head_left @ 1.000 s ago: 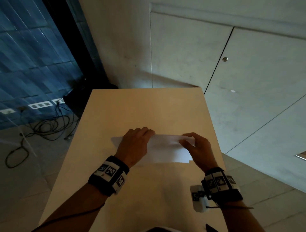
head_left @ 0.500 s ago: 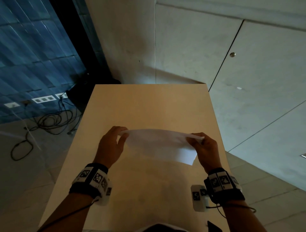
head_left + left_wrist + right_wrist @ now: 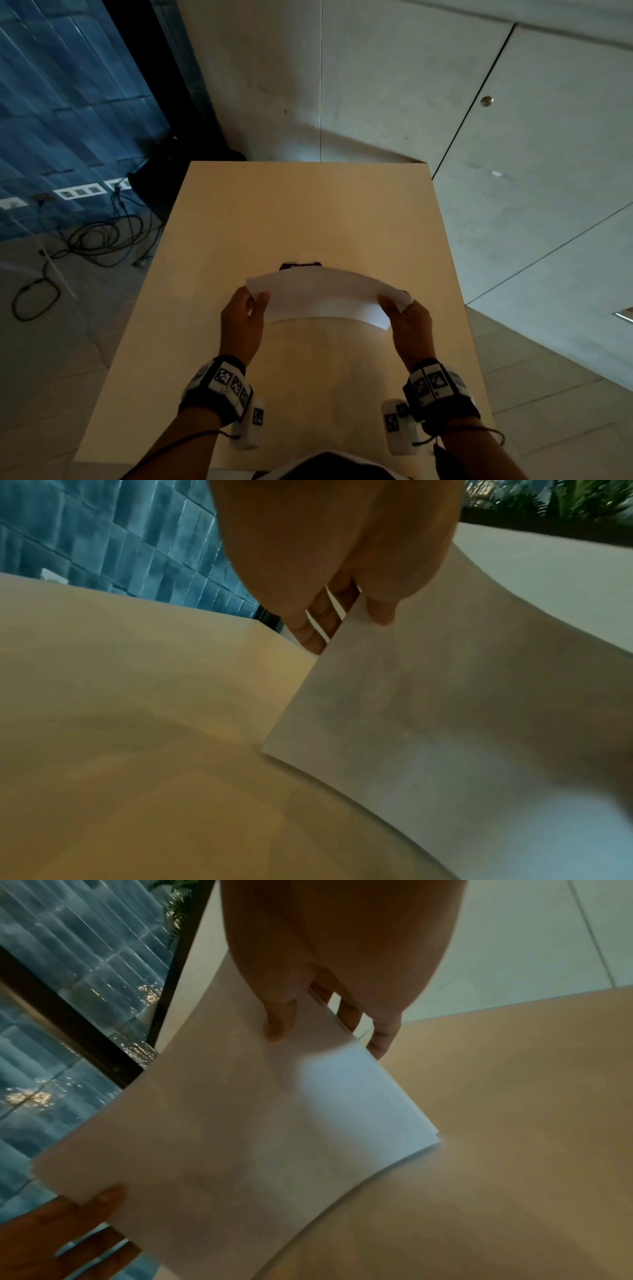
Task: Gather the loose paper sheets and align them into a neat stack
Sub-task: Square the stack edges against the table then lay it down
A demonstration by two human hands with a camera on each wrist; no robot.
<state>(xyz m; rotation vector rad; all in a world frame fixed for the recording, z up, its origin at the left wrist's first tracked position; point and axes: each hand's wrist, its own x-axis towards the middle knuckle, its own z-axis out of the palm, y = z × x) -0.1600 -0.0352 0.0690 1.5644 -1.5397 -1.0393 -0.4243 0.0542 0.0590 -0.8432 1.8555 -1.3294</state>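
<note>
Paper sheets (image 3: 325, 294): gathered, bowed upward, held on edge above the table (image 3: 308, 212). We pinch one end in our left hand (image 3: 241, 320), the other in our right hand (image 3: 409, 323). Edges near flush; squaring and laying down remain.

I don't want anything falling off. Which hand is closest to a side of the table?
The right hand; the left hand sits farther in from its side.

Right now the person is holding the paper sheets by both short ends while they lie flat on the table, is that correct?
Not quite: both hands do hold the paper sheets by the ends, but the sheets are raised off the table, bowed upward, as the head view shows.
</note>
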